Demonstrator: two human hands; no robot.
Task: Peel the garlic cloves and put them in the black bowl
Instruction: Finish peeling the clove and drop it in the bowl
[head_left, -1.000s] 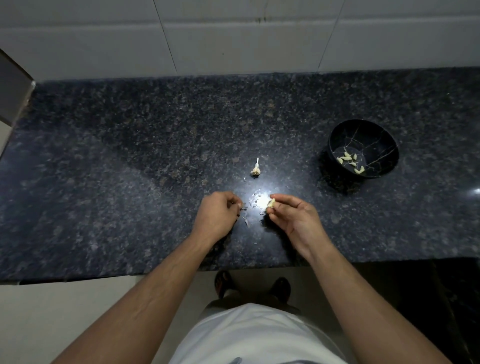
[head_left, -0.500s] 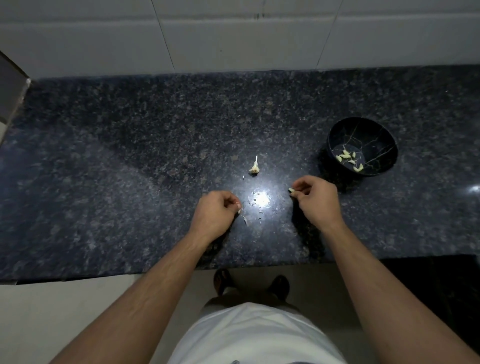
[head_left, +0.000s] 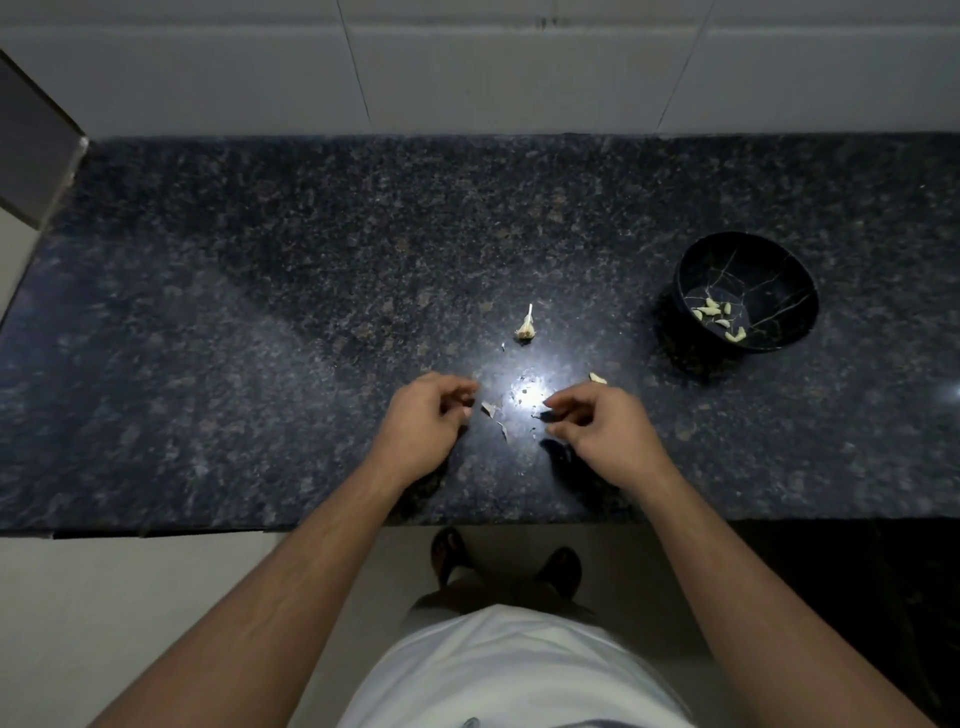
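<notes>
Both hands hover low over the near middle of the dark speckled worktop (head_left: 260, 312), either side of a bright glare spot. The left hand (head_left: 423, 426) has its fingers loosely curled with nothing visibly held; a scrap of papery skin (head_left: 488, 409) lies just beside its fingertips. The right hand (head_left: 602, 428) also has curled fingers, thumb and forefinger drawn near each other, but whether they pinch a fleck of skin or hold nothing is too small and dim to tell. A pale garlic clove (head_left: 597, 378) lies on the worktop just beyond the right hand, apart from it. Farther back near the middle sits the leftover garlic stem (head_left: 526, 327) with its stalk pointing up. The black bowl (head_left: 748, 249) stands well to the right, with several peeled cloves (head_left: 719, 314) already in its bottom. By my reading the work is between cloves: most are done, and the loose clove near the right hand is the one in question. The next move probably calls for picking it up, stripping any skin left on it, and carrying it right to the bowl. No brand, label or writing can be read anywhere.
</notes>
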